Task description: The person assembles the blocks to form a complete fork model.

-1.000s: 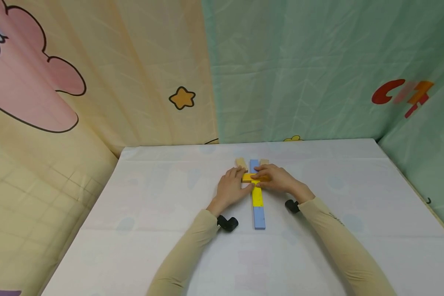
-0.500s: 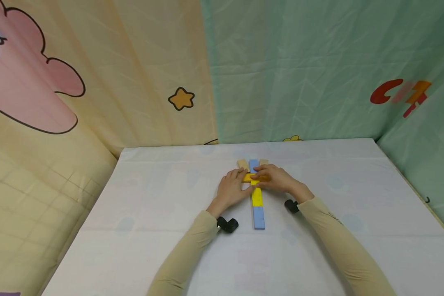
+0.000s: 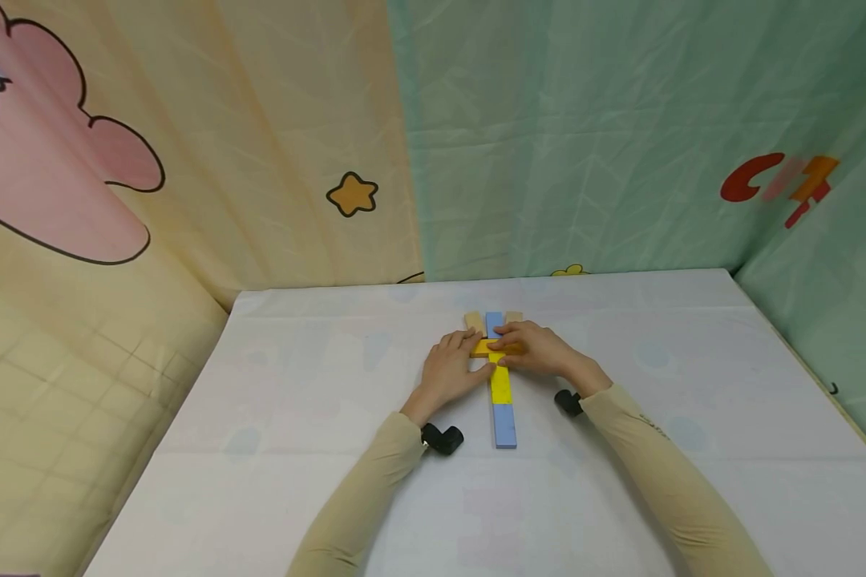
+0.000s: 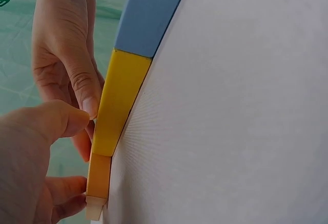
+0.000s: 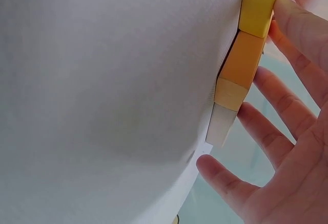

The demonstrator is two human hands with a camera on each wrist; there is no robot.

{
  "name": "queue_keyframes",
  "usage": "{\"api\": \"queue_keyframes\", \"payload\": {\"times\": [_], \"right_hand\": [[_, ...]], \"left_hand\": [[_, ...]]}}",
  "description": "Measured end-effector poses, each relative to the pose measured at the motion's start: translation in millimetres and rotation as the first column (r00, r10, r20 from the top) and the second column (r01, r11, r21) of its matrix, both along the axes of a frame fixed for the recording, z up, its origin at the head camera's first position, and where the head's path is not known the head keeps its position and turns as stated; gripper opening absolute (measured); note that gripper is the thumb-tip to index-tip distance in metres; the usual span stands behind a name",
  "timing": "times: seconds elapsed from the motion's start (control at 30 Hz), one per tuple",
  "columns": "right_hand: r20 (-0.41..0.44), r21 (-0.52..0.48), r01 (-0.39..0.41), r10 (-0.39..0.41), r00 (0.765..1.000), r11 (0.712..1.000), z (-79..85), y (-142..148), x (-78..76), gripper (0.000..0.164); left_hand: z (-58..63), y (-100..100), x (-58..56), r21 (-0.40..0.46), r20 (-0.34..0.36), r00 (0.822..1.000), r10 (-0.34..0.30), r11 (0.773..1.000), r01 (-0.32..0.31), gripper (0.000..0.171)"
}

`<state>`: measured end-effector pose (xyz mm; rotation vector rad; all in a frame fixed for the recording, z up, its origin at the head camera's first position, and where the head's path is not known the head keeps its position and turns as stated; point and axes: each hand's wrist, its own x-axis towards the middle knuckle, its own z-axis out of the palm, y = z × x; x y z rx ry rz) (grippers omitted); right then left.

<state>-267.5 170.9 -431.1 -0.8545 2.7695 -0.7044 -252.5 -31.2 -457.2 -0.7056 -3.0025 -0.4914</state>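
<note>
Flat wooden blocks lie in a cross-like layout on the table. In the head view a yellow block joins a blue block at its near end. An orange block lies crosswise at its far end. Beyond it are another blue block, a plain wooden block on its left and a second plain wooden block on its right. My left hand touches the left side, fingers extended. My right hand rests spread fingers on the orange block, partly hiding it.
A white cloth covers the table. Printed curtains stand behind and at the sides. Black wrist cameras sit on both wrists, one by the left sleeve, the other by the right sleeve.
The left plain wooden block has shifted slightly right, closer to the far blue block. Both hands have stayed nearly still, and the head view has shifted slightly.
</note>
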Motion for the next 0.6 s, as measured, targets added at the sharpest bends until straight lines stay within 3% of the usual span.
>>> {"api": "queue_keyframes", "payload": {"times": [0.6], "right_hand": [[-0.009, 0.048, -0.022, 0.023, 1.000, 0.999, 3.3, 0.1, -4.3, 0.036]], "left_hand": [[6.2, 10.0, -4.7, -0.032, -0.016, 0.998, 0.066, 0.997, -0.066, 0.052]]}}
